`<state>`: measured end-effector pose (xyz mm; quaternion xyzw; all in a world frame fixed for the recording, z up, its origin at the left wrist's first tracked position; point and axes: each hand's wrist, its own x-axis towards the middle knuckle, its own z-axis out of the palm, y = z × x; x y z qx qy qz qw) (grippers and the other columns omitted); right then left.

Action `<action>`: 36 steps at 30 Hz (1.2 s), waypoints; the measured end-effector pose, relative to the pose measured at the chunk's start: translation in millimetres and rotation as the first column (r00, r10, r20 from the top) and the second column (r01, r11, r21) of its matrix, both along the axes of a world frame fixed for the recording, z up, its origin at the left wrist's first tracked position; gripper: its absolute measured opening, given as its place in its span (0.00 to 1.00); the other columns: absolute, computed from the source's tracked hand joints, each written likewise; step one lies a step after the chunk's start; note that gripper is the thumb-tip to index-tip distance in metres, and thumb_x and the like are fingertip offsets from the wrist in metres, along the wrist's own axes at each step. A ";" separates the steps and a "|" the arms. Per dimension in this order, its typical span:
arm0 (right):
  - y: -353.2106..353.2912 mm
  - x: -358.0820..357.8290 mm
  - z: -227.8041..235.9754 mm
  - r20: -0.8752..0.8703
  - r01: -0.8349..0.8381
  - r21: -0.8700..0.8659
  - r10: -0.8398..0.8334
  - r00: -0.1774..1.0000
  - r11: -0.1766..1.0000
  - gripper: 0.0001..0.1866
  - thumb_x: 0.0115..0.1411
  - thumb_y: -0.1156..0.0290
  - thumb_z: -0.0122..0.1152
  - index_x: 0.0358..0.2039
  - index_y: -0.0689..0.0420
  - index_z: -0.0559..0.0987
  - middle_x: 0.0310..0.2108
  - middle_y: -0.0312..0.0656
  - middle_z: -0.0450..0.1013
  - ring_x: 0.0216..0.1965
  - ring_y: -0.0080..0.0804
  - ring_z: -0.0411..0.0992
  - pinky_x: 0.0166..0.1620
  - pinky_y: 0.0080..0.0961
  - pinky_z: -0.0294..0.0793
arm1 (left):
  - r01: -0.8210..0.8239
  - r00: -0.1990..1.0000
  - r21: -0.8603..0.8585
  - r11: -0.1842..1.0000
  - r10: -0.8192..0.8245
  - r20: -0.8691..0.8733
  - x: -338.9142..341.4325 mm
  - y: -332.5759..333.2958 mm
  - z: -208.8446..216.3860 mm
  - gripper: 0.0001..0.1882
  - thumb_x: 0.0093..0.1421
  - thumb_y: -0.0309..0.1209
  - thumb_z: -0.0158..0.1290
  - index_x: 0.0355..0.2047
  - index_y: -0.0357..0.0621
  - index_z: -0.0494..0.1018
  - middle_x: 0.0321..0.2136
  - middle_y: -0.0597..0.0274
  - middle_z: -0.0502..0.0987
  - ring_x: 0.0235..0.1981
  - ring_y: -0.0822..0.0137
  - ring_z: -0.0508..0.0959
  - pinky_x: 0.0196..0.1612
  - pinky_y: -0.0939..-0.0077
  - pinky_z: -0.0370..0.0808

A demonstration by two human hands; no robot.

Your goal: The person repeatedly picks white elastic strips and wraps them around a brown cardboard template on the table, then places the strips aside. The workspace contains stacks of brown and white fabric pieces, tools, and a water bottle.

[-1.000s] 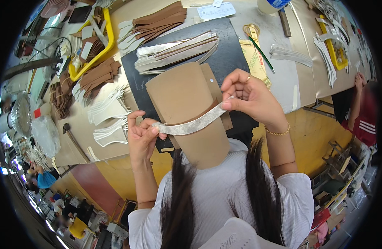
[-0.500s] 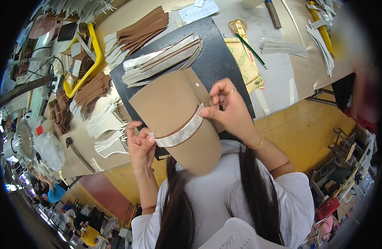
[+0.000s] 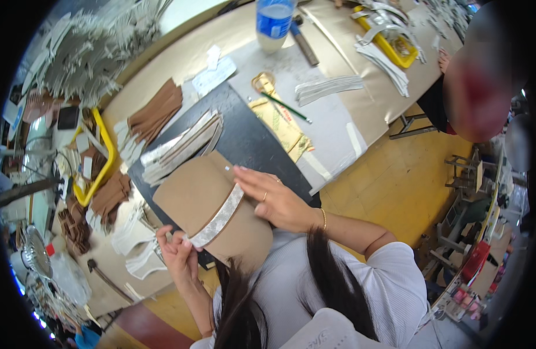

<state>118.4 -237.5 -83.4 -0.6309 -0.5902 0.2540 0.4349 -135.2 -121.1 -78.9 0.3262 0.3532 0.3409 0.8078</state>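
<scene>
A silvery-white strip (image 3: 220, 220) with a brown edge lies across a curved tan form (image 3: 192, 183). The form rests partly on a black board (image 3: 266, 142) at the table's near edge, against my body. My left hand (image 3: 179, 255) pinches the strip's left end between thumb and fingers. Over the strip's right end lies my right hand (image 3: 279, 200), its fingers stretched out and touching the form; the strip's tip is hidden under them. Beyond the form, a stack of similar silvery and brown strips (image 3: 183, 145) sits on the board.
Brown strip bundles (image 3: 157, 110) and a yellow-rimmed tray (image 3: 109, 145) are on the left. At the back stand a blue-labelled bottle (image 3: 273, 26) and a hammer (image 3: 304, 43). A green pencil (image 3: 288, 107) crosses a yellow paper packet (image 3: 282, 131). A co-worker (image 3: 477, 87) is at the right.
My right hand has gone from pinching the strip's right end to lying flat over it. The strip's right part now lies against the form. The whole view has shifted.
</scene>
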 end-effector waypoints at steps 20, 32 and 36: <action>37.3 -58.5 47.4 0.286 -0.397 0.248 0.325 0.901 0.883 0.37 0.58 0.46 0.47 0.54 0.69 0.67 0.57 0.58 0.61 0.65 0.45 0.52 0.67 0.44 0.39 | -0.147 0.987 -0.001 0.989 0.147 0.057 20.5 -7.8 15.5 0.27 0.52 0.17 0.56 0.48 0.45 0.56 0.33 0.55 0.76 0.29 0.67 0.77 0.33 0.78 0.77; -2.9 -23.4 -8.3 -0.195 -0.319 0.122 0.337 0.921 0.940 0.40 0.64 0.41 0.29 0.66 0.59 0.48 0.68 0.50 0.40 0.68 0.45 0.39 0.67 0.37 0.38 | 0.005 0.994 -0.041 0.999 -0.001 0.106 4.9 2.5 3.1 0.25 0.54 0.15 0.52 0.48 0.45 0.55 0.28 0.53 0.74 0.24 0.63 0.77 0.30 0.73 0.77; -7.9 -23.1 -6.0 -0.441 -0.208 -0.116 0.137 0.887 0.971 0.43 0.63 0.38 0.30 0.66 0.58 0.39 0.67 0.50 0.41 0.67 0.47 0.43 0.66 0.30 0.45 | 0.025 0.989 -0.072 0.997 -0.014 0.144 7.8 5.0 0.5 0.25 0.54 0.14 0.52 0.48 0.44 0.56 0.28 0.51 0.75 0.25 0.62 0.78 0.31 0.73 0.78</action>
